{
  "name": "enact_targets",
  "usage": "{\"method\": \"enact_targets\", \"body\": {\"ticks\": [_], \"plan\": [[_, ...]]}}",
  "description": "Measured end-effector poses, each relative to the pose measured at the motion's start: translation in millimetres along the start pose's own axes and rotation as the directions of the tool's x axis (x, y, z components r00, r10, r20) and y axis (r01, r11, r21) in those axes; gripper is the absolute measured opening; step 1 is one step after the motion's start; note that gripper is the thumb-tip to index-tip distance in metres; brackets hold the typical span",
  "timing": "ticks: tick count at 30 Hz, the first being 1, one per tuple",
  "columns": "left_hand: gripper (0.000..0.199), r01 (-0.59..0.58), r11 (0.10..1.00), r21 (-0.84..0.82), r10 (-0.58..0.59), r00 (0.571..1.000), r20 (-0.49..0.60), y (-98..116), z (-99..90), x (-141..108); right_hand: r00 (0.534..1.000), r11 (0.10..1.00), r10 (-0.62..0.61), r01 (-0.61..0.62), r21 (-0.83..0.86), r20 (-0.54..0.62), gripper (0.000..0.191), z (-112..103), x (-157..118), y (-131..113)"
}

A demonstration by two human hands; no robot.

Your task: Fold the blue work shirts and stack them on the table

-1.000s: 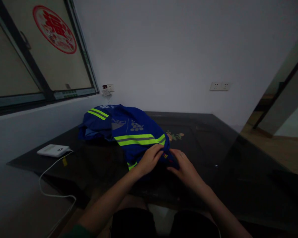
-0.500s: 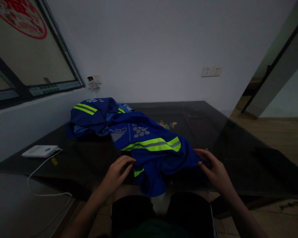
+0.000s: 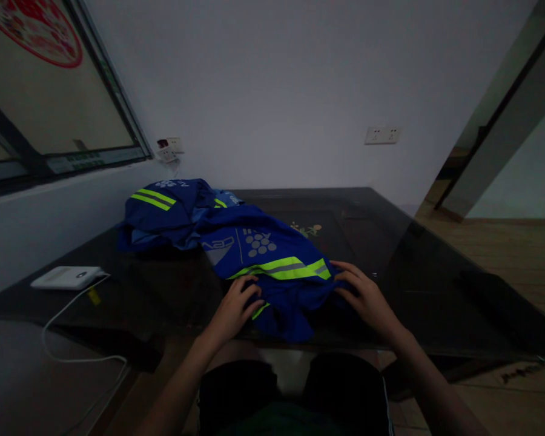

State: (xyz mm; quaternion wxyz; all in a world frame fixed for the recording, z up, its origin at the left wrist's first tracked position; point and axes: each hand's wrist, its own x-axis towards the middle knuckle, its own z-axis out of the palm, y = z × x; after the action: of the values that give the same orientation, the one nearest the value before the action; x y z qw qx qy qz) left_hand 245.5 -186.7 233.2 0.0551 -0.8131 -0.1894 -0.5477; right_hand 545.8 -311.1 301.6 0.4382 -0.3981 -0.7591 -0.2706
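Note:
A crumpled blue garment (image 3: 295, 293) with a yellow-green and grey reflective band and grey printed lettering lies across the dark table (image 3: 418, 297) in front of me. My left hand (image 3: 237, 307) rests at its near left edge, fingers bent against the cloth, with thumb and fingertips apart. On the opposite side, my right hand (image 3: 364, 295) touches the right end of the band with its fingers spread. Some fabric bunches near the table's front edge between both hands. Whether the garment is a vest or a jacket, I cannot tell.
More bunched blue clothing (image 3: 158, 212) with reflective stripes lies at the back left. A white power bank (image 3: 66, 277) with a white cable (image 3: 48, 336) sits near the left edge. Behind the table is a wall with sockets (image 3: 381, 135); a dark flat item (image 3: 499, 297) lies at right.
My right hand has moved left and let go of the garment's corner. My left hand has shifted slightly right and up onto the cloth. The hanging front part has been drawn up.

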Motion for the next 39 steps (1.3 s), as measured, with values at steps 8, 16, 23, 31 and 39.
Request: {"method": "enact_targets", "body": {"ticks": [8, 16, 23, 31, 39], "plan": [[0.028, 0.168, 0.868, -0.467, -0.208, 0.977, -0.034, 12.2, -32.3, 42.6, 0.950, 0.903, 0.306, -0.271, 0.333, -0.058, 0.024, -25.3, 11.1, -8.1], [0.028, 0.006, 0.794, -0.608, -0.221, 0.934, -0.279, 74.2, -116.5, 122.0, 0.915, 0.768, 0.351, -0.159, 0.621, -0.199, 0.025, -100.7, 20.0, -80.0], [0.045, -0.064, 0.548, -0.834, -0.188, 0.962, -0.198, 60.5, -94.8, 187.6, 0.931, 0.989, 0.131, -0.100, 0.108, -0.342, 0.026, -120.6, 74.3, -22.9], [0.047, -0.004, 0.843, -0.538, -0.055, 0.994, -0.094, -17.4, -30.8, 177.5, 0.950, 0.879, 0.220, -0.292, -0.378, -0.222, 0.030, -89.2, 59.1, 69.5], [0.054, -0.061, 0.991, 0.115, 0.060, 0.998, 0.015, -42.1, -32.6, 173.2, 0.981, 0.956, 0.186, -0.169, -0.239, 0.051, 0.029, -68.3, 67.9, 39.3]]}}
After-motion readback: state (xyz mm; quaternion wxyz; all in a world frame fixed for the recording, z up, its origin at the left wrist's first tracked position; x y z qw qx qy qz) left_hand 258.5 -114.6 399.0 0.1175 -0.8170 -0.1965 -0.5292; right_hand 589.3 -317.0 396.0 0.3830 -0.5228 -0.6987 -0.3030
